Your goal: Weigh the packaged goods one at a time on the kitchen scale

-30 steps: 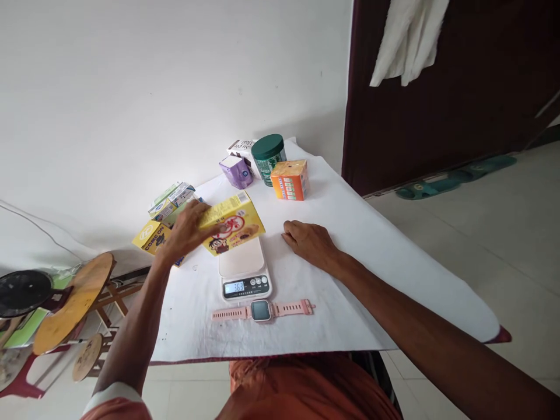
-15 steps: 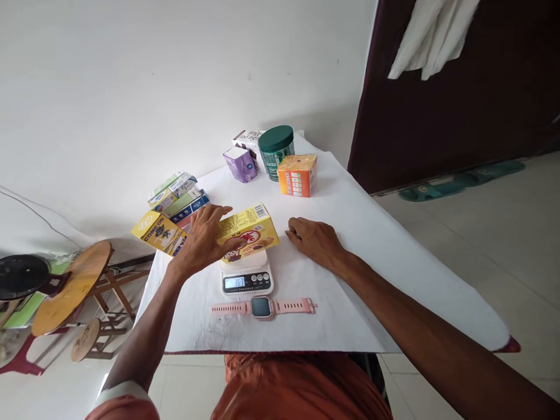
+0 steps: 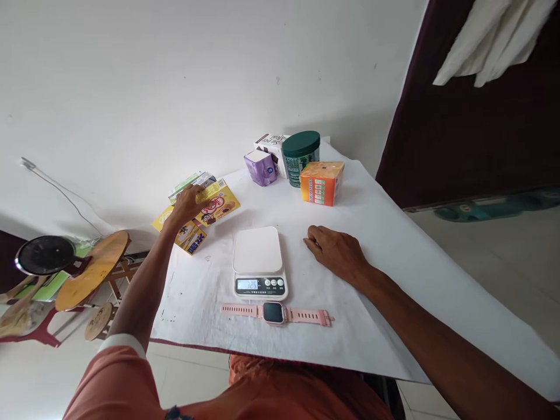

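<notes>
My left hand grips a yellow snack box with red lettering. It holds the box at the left of the table, beside and partly over several stacked cartons. Just below it lies another yellow box with blue lettering, partly covered by my hand and forearm. My right hand rests on the table with its fingers curled in and nothing seen in them. Between the hands stands a white digital kitchen scale, its platform bare and its display lit, reading about 325. In front lies a smartwatch with a pink strap.
At the back stand a purple pack, a white box, a jar with a dark green lid and an orange pack. A wooden stool and a black pan are off to the left. Slippers lie right.
My left hand has carried the yellow snack box off the scale to the left, towards the cartons. The display went from about 363 to 325. My right hand stays resting; the view has shifted.
</notes>
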Demonstrator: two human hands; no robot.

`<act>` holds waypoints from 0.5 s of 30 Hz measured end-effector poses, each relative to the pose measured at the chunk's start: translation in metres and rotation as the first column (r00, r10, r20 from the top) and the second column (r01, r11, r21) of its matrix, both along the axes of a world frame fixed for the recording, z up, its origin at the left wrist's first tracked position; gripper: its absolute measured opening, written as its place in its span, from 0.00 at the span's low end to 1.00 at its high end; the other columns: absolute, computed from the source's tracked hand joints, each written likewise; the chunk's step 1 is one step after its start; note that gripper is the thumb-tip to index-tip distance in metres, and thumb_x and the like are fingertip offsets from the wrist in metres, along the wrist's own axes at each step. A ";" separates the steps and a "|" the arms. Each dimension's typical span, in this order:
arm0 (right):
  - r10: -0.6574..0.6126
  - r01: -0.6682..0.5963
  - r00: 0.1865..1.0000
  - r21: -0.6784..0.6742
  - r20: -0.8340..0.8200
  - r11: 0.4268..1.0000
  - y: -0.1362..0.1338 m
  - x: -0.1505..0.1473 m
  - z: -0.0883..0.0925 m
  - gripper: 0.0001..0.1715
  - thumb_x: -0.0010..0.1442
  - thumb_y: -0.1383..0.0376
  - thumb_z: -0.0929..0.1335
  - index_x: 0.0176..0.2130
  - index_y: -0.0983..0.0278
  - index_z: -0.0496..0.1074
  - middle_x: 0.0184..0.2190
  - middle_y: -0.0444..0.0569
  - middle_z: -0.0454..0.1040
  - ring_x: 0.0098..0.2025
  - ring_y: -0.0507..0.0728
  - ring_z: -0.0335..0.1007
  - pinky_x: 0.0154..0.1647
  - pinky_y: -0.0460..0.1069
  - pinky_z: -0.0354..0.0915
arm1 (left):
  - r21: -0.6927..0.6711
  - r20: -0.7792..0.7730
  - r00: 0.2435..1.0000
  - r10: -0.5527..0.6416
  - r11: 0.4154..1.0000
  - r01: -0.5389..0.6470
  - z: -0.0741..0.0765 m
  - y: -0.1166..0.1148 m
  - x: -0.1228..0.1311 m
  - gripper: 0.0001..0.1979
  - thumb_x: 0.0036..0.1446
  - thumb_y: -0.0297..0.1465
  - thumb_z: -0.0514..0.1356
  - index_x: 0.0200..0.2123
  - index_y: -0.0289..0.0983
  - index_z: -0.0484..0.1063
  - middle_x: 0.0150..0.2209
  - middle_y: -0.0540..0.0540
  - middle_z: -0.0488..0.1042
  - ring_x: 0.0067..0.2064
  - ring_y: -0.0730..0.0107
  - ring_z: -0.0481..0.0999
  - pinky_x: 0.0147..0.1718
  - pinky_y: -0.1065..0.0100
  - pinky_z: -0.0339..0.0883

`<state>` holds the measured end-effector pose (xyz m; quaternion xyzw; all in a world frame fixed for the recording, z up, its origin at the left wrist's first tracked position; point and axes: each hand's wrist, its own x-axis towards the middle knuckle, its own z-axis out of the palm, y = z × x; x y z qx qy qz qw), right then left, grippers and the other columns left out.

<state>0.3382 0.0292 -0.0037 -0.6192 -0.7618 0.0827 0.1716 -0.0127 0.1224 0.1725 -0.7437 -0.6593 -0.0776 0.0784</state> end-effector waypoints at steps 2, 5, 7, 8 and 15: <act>0.003 -0.003 1.000 0.004 -0.009 1.000 0.000 0.001 -0.001 0.12 0.73 0.63 0.62 0.40 0.62 0.72 0.38 0.51 0.80 0.34 0.57 0.73 0.31 0.51 0.48 | -0.027 -0.059 0.997 0.048 0.998 -0.050 -0.013 0.009 -0.008 0.21 0.61 0.40 0.65 0.56 0.41 0.74 0.56 0.37 0.76 0.58 0.47 0.75 0.60 0.51 0.66; 0.009 -0.008 1.000 0.018 -0.025 1.000 0.000 0.002 -0.003 0.11 0.73 0.63 0.62 0.40 0.62 0.72 0.38 0.50 0.80 0.34 0.57 0.73 0.31 0.51 0.49 | -0.003 -0.115 0.991 0.070 0.997 -0.071 -0.027 0.012 -0.013 0.20 0.61 0.38 0.65 0.56 0.41 0.75 0.60 0.34 0.73 0.63 0.41 0.70 0.62 0.46 0.63; 0.013 -0.013 0.999 0.023 -0.033 1.000 0.000 0.002 -0.003 0.11 0.73 0.63 0.62 0.40 0.62 0.72 0.38 0.50 0.80 0.34 0.57 0.73 0.31 0.51 0.49 | 0.040 -0.159 0.984 0.076 0.997 -0.070 -0.030 0.010 -0.012 0.19 0.61 0.36 0.64 0.55 0.43 0.75 0.61 0.34 0.71 0.65 0.40 0.68 0.63 0.45 0.62; 0.013 -0.012 0.999 0.019 -0.032 1.000 0.000 0.002 -0.003 0.11 0.73 0.63 0.62 0.40 0.62 0.72 0.38 0.50 0.80 0.35 0.57 0.73 0.31 0.51 0.49 | 0.056 -0.185 0.980 0.078 0.996 -0.068 -0.031 0.009 -0.010 0.18 0.62 0.35 0.64 0.55 0.43 0.75 0.61 0.34 0.71 0.65 0.40 0.68 0.62 0.44 0.62; 0.003 -0.003 1.000 -0.008 0.009 1.000 -0.002 0.000 0.006 0.12 0.74 0.63 0.62 0.43 0.64 0.73 0.41 0.51 0.81 0.37 0.58 0.76 0.33 0.51 0.50 | 0.109 -0.203 0.979 -0.023 0.993 0.046 -0.024 0.000 0.022 0.21 0.63 0.37 0.65 0.59 0.40 0.72 0.60 0.33 0.71 0.63 0.39 0.68 0.59 0.46 0.63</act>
